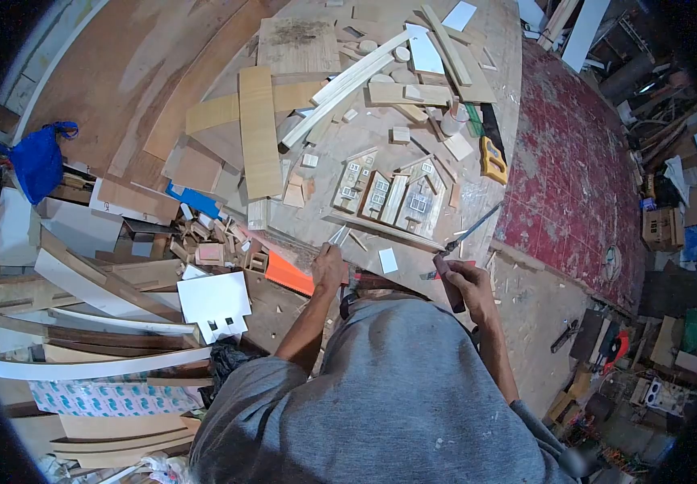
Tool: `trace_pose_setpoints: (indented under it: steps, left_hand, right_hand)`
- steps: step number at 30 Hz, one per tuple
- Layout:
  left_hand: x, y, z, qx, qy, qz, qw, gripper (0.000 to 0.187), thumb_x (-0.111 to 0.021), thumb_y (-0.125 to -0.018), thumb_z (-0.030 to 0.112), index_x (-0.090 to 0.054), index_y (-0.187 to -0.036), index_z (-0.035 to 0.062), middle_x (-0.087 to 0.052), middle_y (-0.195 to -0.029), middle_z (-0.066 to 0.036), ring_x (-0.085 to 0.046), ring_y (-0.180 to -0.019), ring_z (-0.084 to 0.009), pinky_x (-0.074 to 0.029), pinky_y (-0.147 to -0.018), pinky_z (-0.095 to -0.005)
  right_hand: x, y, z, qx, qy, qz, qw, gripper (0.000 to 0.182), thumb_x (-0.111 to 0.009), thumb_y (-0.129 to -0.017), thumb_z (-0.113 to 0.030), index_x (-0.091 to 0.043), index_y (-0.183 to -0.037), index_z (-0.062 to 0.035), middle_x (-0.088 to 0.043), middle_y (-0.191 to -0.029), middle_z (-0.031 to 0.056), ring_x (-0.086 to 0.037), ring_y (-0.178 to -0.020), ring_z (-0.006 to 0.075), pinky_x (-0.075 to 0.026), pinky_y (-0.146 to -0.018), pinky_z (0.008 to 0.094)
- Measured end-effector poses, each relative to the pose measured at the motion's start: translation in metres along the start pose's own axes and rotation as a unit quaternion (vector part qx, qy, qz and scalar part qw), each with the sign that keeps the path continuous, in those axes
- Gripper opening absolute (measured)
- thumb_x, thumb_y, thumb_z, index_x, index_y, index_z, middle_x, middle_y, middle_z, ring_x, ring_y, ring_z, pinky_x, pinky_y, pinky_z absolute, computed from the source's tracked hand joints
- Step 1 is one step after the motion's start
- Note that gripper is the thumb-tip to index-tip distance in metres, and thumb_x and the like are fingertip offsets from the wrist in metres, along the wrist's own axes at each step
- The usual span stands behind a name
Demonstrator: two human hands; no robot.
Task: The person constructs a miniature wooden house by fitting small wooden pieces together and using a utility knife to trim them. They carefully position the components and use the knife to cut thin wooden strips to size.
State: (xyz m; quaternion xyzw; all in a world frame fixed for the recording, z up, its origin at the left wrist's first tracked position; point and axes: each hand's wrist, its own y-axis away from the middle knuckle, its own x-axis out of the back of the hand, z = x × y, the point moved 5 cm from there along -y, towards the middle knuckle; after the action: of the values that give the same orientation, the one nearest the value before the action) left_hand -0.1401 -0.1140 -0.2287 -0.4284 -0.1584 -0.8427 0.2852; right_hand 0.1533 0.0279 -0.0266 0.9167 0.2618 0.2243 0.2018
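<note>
My left hand [328,270] is closed around a slim, silvery V-shaped tool that looks like tweezers [339,235], its points toward the table. My right hand [471,289] grips a tool with a dark brown handle [452,292]; a thin dark blade or shaft extends from its far end toward the upper right. Between and beyond both hands stands a miniature wooden house front [393,198] with peaked roofs and small white-framed windows. A wooden strip [389,230] runs along its near side. Close to my body lies a small white card [388,260] on the worktable [300,222].
A yellow-handled saw [493,159] lies to the right of the house, near a cup [453,121]. Boards and wood strips [259,133] cover the table's far left. An orange saw blade [288,274] sits by the front edge, beside a heap of offcuts [207,246].
</note>
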Motion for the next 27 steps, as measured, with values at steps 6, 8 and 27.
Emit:
trace_pose_setpoints:
  steps: [6,8,27]
  left_hand:
    - [0.003,-0.006,0.008,0.036,-0.034,-0.004,0.999,0.011,-0.059,-0.094,0.013,-0.065,-0.093,0.0038,-0.062,-0.101,-0.017,-0.068,-0.091,-0.0405,-0.057,-0.077,-0.0508]
    - [0.0,-0.008,0.005,0.064,-0.037,-0.001,0.997,0.017,-0.058,-0.096,0.018,-0.067,-0.095,0.0028,-0.063,-0.102,-0.017,-0.068,-0.091,-0.04,-0.056,-0.077,-0.0498]
    - [-0.011,-0.015,0.03,0.041,0.01,0.021,0.999,0.024,-0.061,-0.094,0.025,-0.069,-0.104,0.0043,-0.068,-0.107,-0.018,-0.068,-0.095,-0.0416,-0.055,-0.081,-0.052]
  right_hand:
    - [0.001,0.001,-0.003,-0.002,0.012,0.002,1.0,0.035,-0.067,-0.09,-0.019,-0.072,-0.118,0.0014,-0.074,-0.099,0.0093,-0.066,-0.089,0.0174,-0.051,-0.082,0.0307]
    - [0.001,0.001,-0.003,-0.003,0.009,0.0,1.0,0.035,-0.067,-0.09,-0.019,-0.072,-0.118,0.0014,-0.074,-0.099,0.0093,-0.066,-0.088,0.0172,-0.051,-0.081,0.0304]
    - [0.006,-0.004,0.004,-0.023,-0.002,-0.01,1.0,0.036,-0.066,-0.09,-0.017,-0.071,-0.12,0.0032,-0.073,-0.104,0.0117,-0.066,-0.096,0.0183,-0.051,-0.087,0.0301]
